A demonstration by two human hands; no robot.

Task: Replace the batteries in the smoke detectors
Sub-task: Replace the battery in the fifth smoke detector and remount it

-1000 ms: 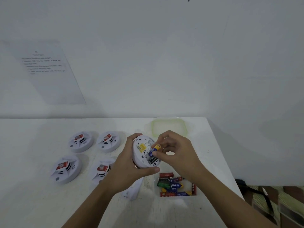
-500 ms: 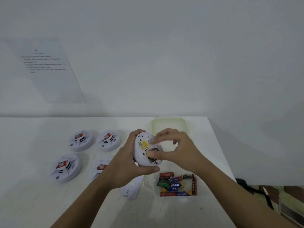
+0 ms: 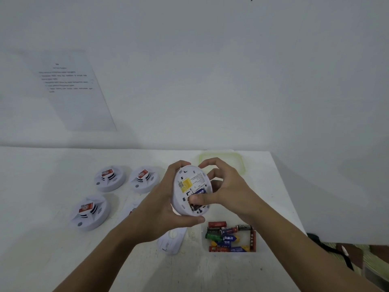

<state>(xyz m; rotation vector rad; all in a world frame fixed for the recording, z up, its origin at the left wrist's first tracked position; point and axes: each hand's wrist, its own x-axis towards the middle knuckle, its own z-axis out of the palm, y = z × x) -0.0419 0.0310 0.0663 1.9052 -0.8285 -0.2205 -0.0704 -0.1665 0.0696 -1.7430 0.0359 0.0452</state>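
- The left hand [image 3: 166, 207] grips the smoke detector [image 3: 190, 180], a smooth white plastic disc raised on edge, its open back turned toward the right hand [image 3: 229, 190].
- The right hand's fingers curl over the far rim, and its thumb presses a blue cylindrical battery [image 3: 199, 191] into the compartment.
- Loose batteries [image 3: 229, 239] lie below the right wrist.

I see the left hand [image 3: 162, 209] gripping the smoke detector [image 3: 189, 184] at frame centre, back side facing me. The right hand [image 3: 231, 190] curls its fingers over the far rim, thumb pressing on a battery [image 3: 199, 191] in the compartment. Spare batteries [image 3: 228, 238] lie just below. Another detector [image 3: 89, 211] sits at left.
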